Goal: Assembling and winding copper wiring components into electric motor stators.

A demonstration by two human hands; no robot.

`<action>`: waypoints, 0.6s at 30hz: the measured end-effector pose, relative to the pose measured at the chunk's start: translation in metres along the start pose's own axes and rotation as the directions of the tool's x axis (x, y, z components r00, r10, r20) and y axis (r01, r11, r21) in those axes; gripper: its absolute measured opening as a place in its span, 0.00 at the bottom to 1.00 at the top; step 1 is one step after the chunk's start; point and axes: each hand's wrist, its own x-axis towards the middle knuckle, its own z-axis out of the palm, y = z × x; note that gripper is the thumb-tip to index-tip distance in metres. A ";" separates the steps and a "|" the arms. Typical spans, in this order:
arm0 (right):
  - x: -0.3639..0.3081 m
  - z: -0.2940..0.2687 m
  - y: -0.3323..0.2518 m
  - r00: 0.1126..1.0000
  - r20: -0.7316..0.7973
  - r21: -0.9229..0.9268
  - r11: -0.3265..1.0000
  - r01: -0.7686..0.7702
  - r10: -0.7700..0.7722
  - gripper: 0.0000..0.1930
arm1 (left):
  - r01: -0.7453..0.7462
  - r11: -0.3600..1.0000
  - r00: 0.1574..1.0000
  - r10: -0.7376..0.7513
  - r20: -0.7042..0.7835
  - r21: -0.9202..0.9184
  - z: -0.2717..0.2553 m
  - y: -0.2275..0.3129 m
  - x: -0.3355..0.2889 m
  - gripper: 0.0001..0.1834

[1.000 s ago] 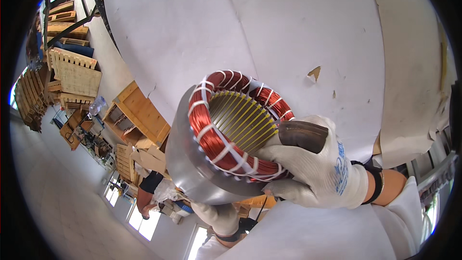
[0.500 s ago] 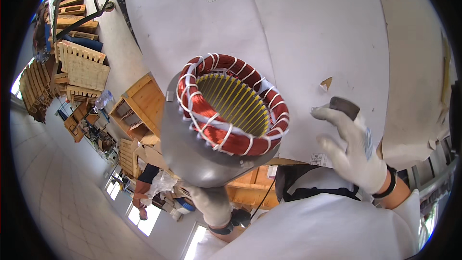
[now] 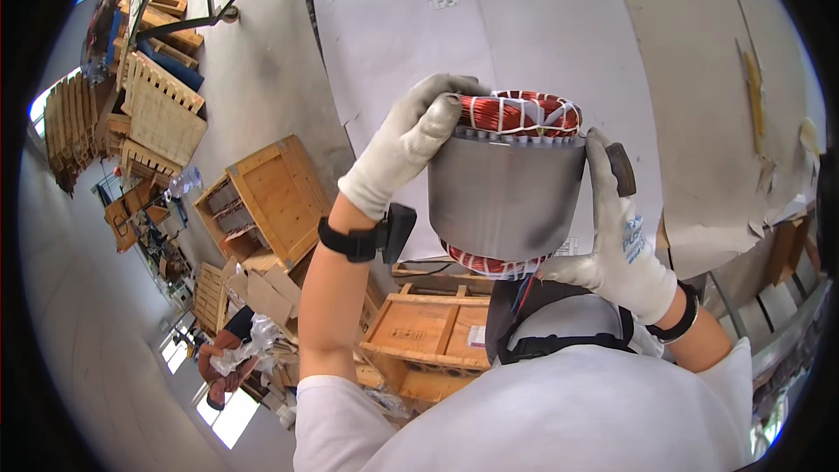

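Observation:
Upright over the white-covered table stands a motor stator (image 3: pixel 507 188), a grey metal cylinder with red windings laced in white cord at both ends. My left hand (image 3: pixel 419 127), in a white and grey glove, grips the upper winding at its left rim, with the thumb on the outside. My right hand (image 3: pixel 625 236) holds the right side, fingers at the upper edge and thumb by the lower winding. A small dark brown piece (image 3: pixel 621 170) sits against the back of its fingers. Red and blue lead wires (image 3: pixel 524 291) hang below. The bore is hidden from this angle.
White sheeting (image 3: pixel 559 17) covers the table, with brown paper (image 3: pixel 699 61) to the right. Wooden crates (image 3: pixel 428 332) stand below and at left (image 3: pixel 280 201). Pallets (image 3: pixel 162 109) are stacked farther left, near a wheeled black frame (image 3: pixel 210 17). Another person (image 3: pixel 225 358) is at lower left.
The stator has turned from tilted, bore showing, to upright, and has moved right. My left hand has come from beneath it to its upper rim. My right hand, free before, now holds its side.

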 end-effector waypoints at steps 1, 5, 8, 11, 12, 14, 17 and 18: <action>-0.006 0.000 0.000 0.999 -0.009 0.005 0.999 -0.035 0.035 0.65 | -0.026 0.999 0.998 0.028 -0.052 0.038 0.005 -0.004 -0.004 0.27; -0.038 0.001 0.012 0.976 0.020 0.118 0.969 -0.217 0.216 0.63 | -0.005 0.999 0.959 0.016 -0.283 0.041 0.035 0.012 -0.025 0.22; -0.051 -0.002 0.024 0.970 0.007 0.112 0.964 -0.241 0.241 0.61 | 0.321 0.945 0.892 -0.280 -0.355 0.062 0.037 0.011 -0.052 0.22; -0.046 0.001 0.022 0.976 0.007 0.319 0.925 -0.207 0.216 0.51 | 0.365 0.929 0.805 -0.349 -0.479 -0.064 0.070 -0.011 -0.113 0.25; -0.042 0.001 0.022 0.989 0.062 0.241 0.959 -0.147 0.136 0.47 | 0.377 0.921 0.771 -0.373 -0.517 -0.102 0.084 -0.017 -0.128 0.28; -0.024 0.002 0.025 0.984 -0.102 0.315 0.943 -0.106 0.145 0.35 | 0.241 0.921 0.625 -0.389 -0.677 -0.306 0.127 -0.013 -0.133 0.31; -0.004 -0.005 0.047 0.981 -0.183 0.409 0.913 0.014 0.067 0.27 | 0.118 0.875 0.616 -0.436 -0.656 -0.470 0.136 -0.021 -0.131 0.31; -0.003 -0.002 0.051 0.981 -0.178 0.415 0.910 0.001 0.080 0.27 | 0.046 0.867 0.573 -0.430 -0.698 -0.497 0.136 -0.021 -0.126 0.30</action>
